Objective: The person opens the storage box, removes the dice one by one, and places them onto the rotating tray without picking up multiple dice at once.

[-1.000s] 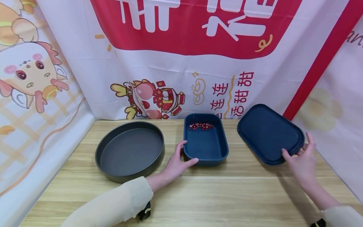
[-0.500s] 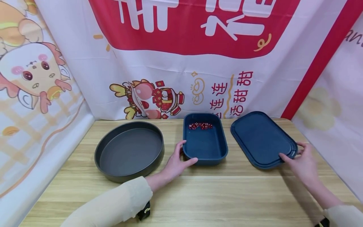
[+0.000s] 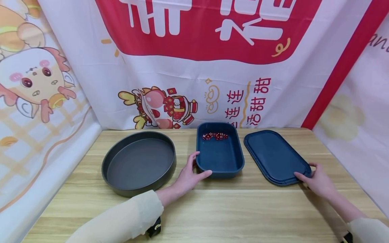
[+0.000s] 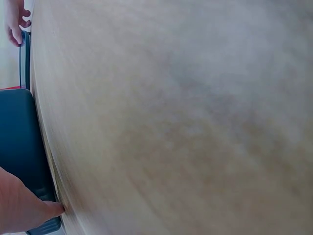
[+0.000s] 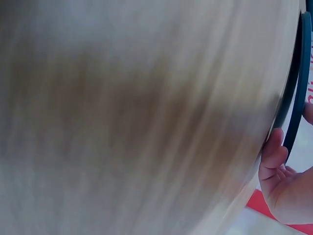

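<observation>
Head view shows a wooden table (image 3: 212, 212) walled in by red-and-white banners with cartoon figures (image 3: 164, 106). At its middle stands a dark blue rectangular container (image 3: 219, 156), open at the top, with a small cluster of red dice (image 3: 215, 135) lying at its far end. The left hand (image 3: 189, 175) grips the container's near left corner, thumb along the front wall and fingers up the left side; a cream sleeve (image 3: 121, 221) covers the forearm. To the right, just beside the container but apart from it, the matching dark blue lid (image 3: 275, 156) lies flat on the table. The right hand (image 3: 316, 179) holds the lid's near right corner, fingertips curled at the rim. Left of the container, close to the left hand, sits a round dark grey baking pan (image 3: 139, 162), upright. Left wrist view is mostly blurred tabletop, with the container's wall (image 4: 19, 142) and a thumb against it. Right wrist view shows the lid's edge (image 5: 299, 83) with fingers (image 5: 273, 156) against it.
</observation>
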`<action>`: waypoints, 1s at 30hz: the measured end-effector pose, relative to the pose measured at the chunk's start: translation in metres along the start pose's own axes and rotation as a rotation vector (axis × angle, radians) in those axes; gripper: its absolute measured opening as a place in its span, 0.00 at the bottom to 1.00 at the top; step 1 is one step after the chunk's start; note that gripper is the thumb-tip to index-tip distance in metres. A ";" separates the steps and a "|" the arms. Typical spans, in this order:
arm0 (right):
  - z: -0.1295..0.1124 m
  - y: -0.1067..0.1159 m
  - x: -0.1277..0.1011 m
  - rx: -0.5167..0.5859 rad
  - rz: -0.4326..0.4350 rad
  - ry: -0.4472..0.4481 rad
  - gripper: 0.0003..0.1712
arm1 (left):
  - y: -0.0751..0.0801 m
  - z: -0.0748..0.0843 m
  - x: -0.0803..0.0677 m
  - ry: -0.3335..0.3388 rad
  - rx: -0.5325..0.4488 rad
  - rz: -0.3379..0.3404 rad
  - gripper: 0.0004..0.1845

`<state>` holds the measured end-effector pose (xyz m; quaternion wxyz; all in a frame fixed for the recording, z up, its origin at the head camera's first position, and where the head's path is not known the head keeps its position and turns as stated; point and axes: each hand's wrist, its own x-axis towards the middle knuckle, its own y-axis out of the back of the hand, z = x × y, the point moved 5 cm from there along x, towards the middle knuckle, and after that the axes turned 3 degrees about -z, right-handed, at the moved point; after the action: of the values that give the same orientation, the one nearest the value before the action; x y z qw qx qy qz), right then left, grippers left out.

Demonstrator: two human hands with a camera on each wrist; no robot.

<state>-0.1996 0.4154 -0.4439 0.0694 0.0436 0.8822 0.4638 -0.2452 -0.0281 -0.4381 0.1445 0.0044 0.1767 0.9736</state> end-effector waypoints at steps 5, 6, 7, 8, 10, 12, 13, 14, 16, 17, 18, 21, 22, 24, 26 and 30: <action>-0.002 0.000 0.001 -0.007 -0.018 0.030 0.50 | 0.001 -0.001 0.000 0.006 -0.005 0.001 0.44; -0.002 0.000 0.001 -0.009 -0.023 0.032 0.50 | 0.001 -0.002 0.000 0.008 -0.005 0.001 0.44; -0.003 0.000 0.002 -0.008 -0.028 0.037 0.50 | 0.001 -0.002 0.000 0.012 -0.003 0.002 0.44; -0.003 0.001 0.002 -0.005 -0.034 0.041 0.49 | 0.001 -0.002 0.001 0.015 -0.002 0.001 0.44; -0.003 0.001 0.002 0.002 -0.046 0.039 0.49 | 0.001 -0.002 0.001 0.018 0.001 0.003 0.44; -0.002 0.002 0.003 -0.001 -0.052 0.039 0.48 | 0.001 -0.003 0.001 0.021 0.002 0.004 0.43; -0.002 0.002 0.003 -0.006 -0.050 0.042 0.47 | 0.001 -0.003 0.001 0.022 0.002 0.004 0.43; -0.001 0.003 0.002 -0.008 -0.049 0.046 0.47 | 0.001 -0.003 0.001 0.022 0.003 0.004 0.43; 0.000 0.003 0.002 -0.024 -0.040 0.052 0.46 | 0.000 -0.003 0.001 0.019 0.002 0.002 0.44; 0.001 0.004 0.001 -0.031 -0.032 0.061 0.45 | 0.000 -0.003 0.001 0.023 -0.001 0.001 0.44; 0.001 0.004 0.001 -0.034 -0.025 0.069 0.44 | 0.000 -0.003 0.000 0.024 -0.003 0.000 0.44; 0.000 0.005 -0.001 -0.045 -0.011 0.074 0.43 | -0.001 -0.002 0.000 0.025 -0.016 -0.003 0.44; -0.002 0.005 -0.001 -0.042 -0.009 0.077 0.42 | -0.001 -0.002 0.000 0.028 -0.020 -0.003 0.44; -0.007 0.007 -0.001 -0.042 -0.004 0.084 0.42 | 0.000 -0.002 0.000 0.029 -0.026 0.000 0.44; -0.014 0.008 -0.001 -0.041 -0.002 0.093 0.42 | 0.000 -0.001 -0.001 0.030 -0.028 0.004 0.44; -0.033 0.010 -0.001 -0.048 0.004 0.119 0.42 | -0.001 0.001 -0.001 0.029 -0.039 0.003 0.43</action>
<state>-0.2039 0.3946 -0.4171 0.0170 0.0163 0.8732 0.4868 -0.2442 -0.0276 -0.4377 0.1403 -0.0123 0.1597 0.9771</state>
